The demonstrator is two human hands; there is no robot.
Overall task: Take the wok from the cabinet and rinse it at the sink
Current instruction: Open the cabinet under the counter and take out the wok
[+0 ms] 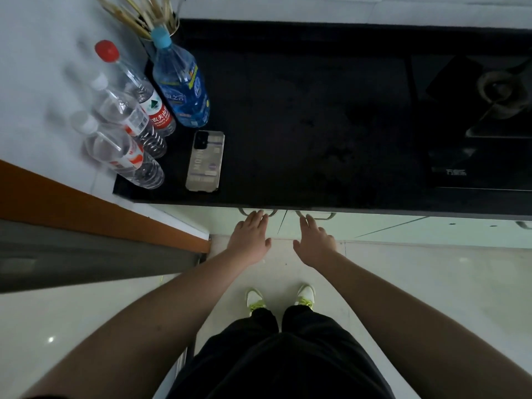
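— Where do we have our hands?

— Both reach for the cabinet doors (316, 226) under the worktop's (302, 125) front edge. Our left hand (250, 236) lies with fingers straight, fingertips on the left handle (260, 212); our right hand (316, 240) is likewise straight-fingered, fingertips at the right handle (319, 216). Neither grips anything.

— And the wok?

— We cannot see it; the doors look closed.

— What sits on the worktop?

— At the left edge stand four bottles: a blue bottle (181, 84), a red-capped bottle (138, 87), and two clear ones beside it. A phone (205, 161) lies near the front edge, the stove burner (501, 93) at the right end.
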